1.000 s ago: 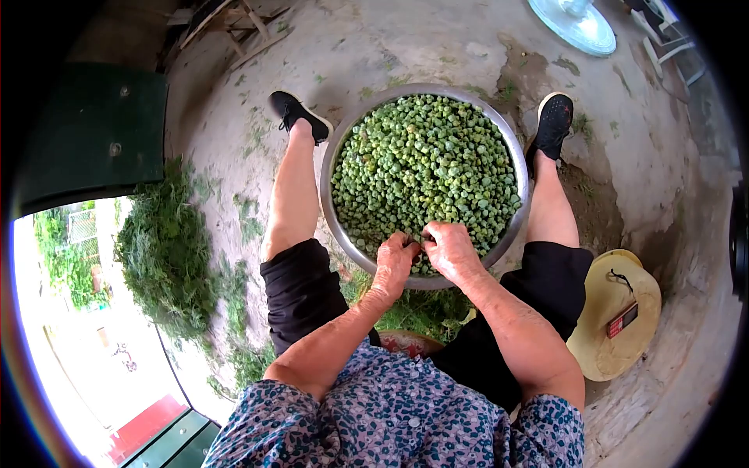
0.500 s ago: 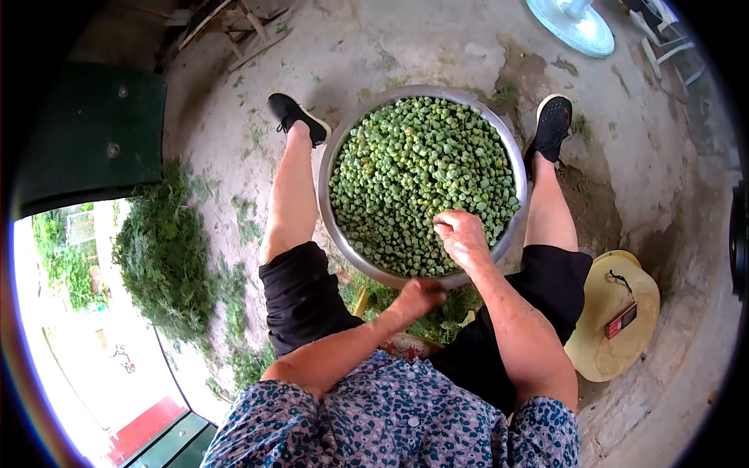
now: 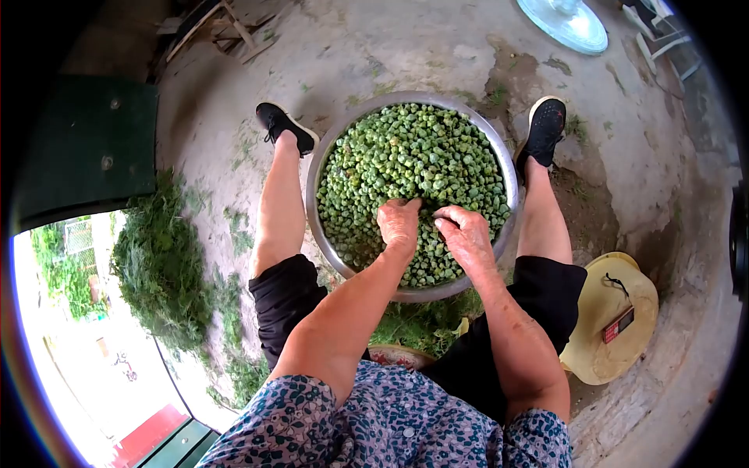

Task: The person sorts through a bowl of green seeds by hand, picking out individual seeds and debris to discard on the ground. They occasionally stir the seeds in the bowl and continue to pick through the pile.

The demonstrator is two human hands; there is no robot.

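Observation:
A wide metal basin [image 3: 406, 293] stands between my legs, heaped with small round green pods, perhaps tree cones [image 3: 421, 160]. Over the near half of the heap, my left hand [image 3: 398, 223] has its fingers bent down among the pods, fingertips partly hidden. Just to its right is my right hand [image 3: 468, 234], thumb and forefinger brought together close above the pods. What either hand pinches is too small or too covered to make out. The two hands are close together but apart.
Leafy green cuttings [image 3: 160, 265] are piled on the floor at left, with more [image 3: 421, 321] under the basin's near side. To the right, a yellowish round seat or lid [image 3: 577, 351] carries a red phone [image 3: 618, 324]. A pale round stand base [image 3: 566, 23] is at the far right.
My left hand has come forward from near my lap, over the basin's near rim, down into the pods. My right hand stays over the pods, having shifted slightly.

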